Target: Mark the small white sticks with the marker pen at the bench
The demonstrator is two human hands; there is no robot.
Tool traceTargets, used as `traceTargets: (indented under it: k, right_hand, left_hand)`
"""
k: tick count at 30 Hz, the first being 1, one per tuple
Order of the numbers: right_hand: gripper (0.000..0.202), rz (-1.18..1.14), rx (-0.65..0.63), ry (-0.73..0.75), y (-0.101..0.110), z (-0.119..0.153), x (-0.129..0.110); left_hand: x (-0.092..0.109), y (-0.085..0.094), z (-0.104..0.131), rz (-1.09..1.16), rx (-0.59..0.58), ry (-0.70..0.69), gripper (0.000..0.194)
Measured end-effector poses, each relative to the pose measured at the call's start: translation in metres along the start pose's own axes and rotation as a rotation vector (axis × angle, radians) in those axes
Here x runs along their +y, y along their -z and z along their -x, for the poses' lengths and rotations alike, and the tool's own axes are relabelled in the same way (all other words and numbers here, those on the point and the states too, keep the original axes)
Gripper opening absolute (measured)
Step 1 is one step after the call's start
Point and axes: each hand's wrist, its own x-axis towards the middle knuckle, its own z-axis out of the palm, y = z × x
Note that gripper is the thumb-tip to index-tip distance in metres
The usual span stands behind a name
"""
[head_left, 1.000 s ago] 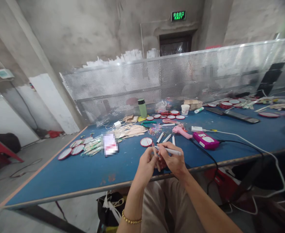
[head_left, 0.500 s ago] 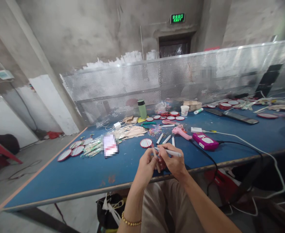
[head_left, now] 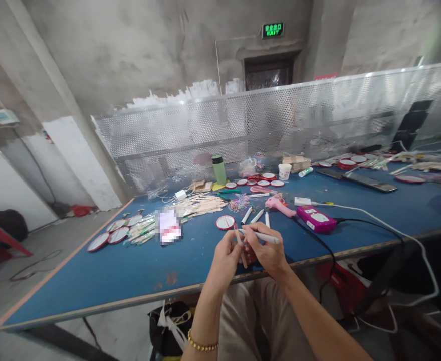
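Near the table's front edge, my left hand [head_left: 226,254] is closed on a flat wooden stick [head_left: 244,259] whose upper end looks reddish. A white marker [head_left: 267,237] is gripped in my right hand [head_left: 268,250], its tip close to the stick's upper part. Just beyond my hands lies a round white disc with a red rim [head_left: 225,222]. Several more white markers [head_left: 257,216] rest on the table behind my right hand. The fingers partly hide the middle of the stick.
The blue table [head_left: 138,276] also bears a pink glue gun [head_left: 279,205], a magenta box [head_left: 316,219] with cables, a phone [head_left: 169,226], piled wooden sticks [head_left: 205,204], a green bottle [head_left: 219,170] and a paper cup [head_left: 284,172]. A perforated metal screen [head_left: 190,133] stands behind.
The whole view has shifted very slightly. Both hands keep their hold on the stick and marker, with hardly any visible movement.
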Motion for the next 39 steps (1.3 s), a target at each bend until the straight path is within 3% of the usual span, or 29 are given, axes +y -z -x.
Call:
traceTargets:
  k: [19, 31, 39]
  right_hand:
    - [0.025, 0.034, -0.024, 0.025, 0.000, -0.001, -0.002]
    - [0.015, -0.195, 0.059, -0.063, 0.000, -0.007, -0.004]
    - [0.027, -0.182, -0.074, -0.057, 0.009, -0.011, -0.001]
  left_hand:
    - [0.001, -0.001, 0.001, 0.004, 0.007, 0.004, 0.042]
    - [0.005, 0.000, 0.002, 0.022, -0.012, 0.060, 0.042]
    - [0.003, -0.001, 0.001, 0.008, 0.016, 0.089, 0.046]
